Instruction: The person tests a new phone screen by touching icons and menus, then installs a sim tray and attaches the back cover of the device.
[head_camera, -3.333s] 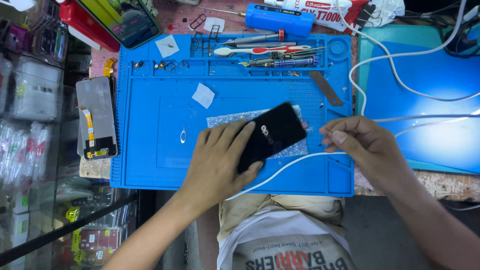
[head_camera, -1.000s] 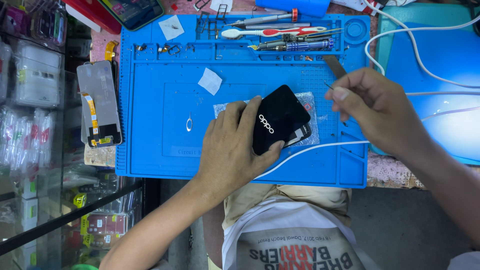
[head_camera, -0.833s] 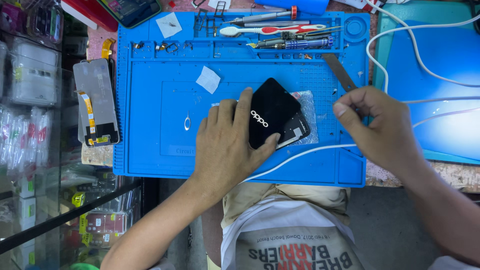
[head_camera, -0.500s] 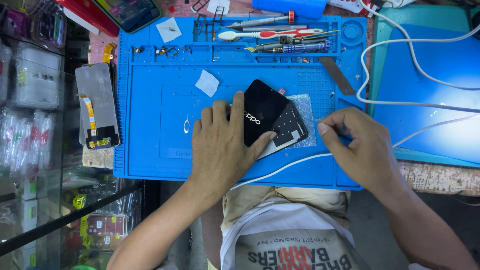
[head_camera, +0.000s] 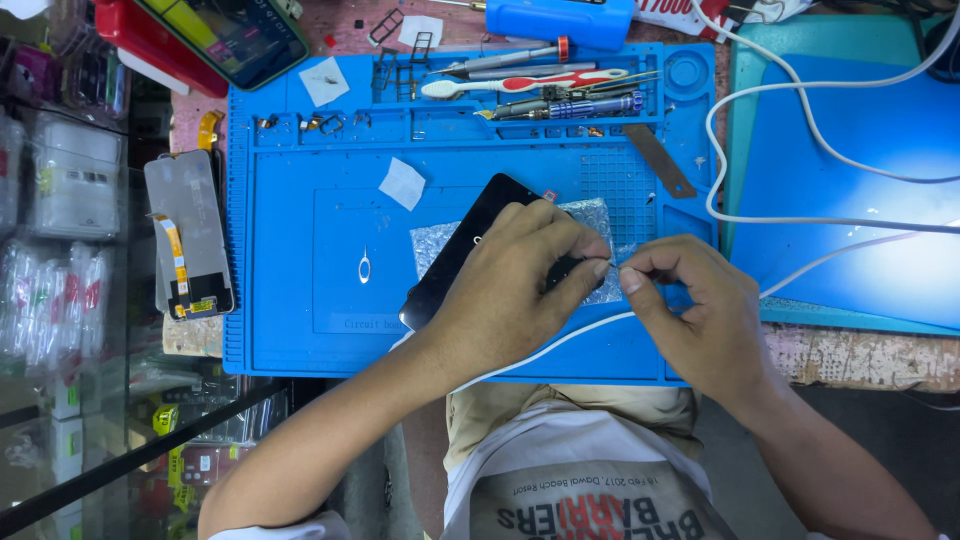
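A black phone (head_camera: 470, 245) lies tilted on a sheet of bubble wrap (head_camera: 436, 240) in the middle of the blue work mat (head_camera: 300, 290). My left hand (head_camera: 510, 290) lies over the phone and grips its right end, fingers curled. My right hand (head_camera: 690, 310) is just to the right, thumb and forefinger pinched together at that same end of the phone; what they pinch is too small to tell. A white cable (head_camera: 560, 338) runs under both hands across the mat.
The mat's top trays hold a toothbrush (head_camera: 520, 84), screwdrivers (head_camera: 570, 106) and small parts. A metal blade (head_camera: 660, 160) lies at the right. A spare screen panel (head_camera: 185, 235) sits left of the mat, a second phone (head_camera: 235, 35) top left, a second blue mat (head_camera: 850, 180) right.
The phone has been turned and laid flatter under my left hand, which now covers its right end. My right hand has come in from the right until its fingertips meet the left hand's.
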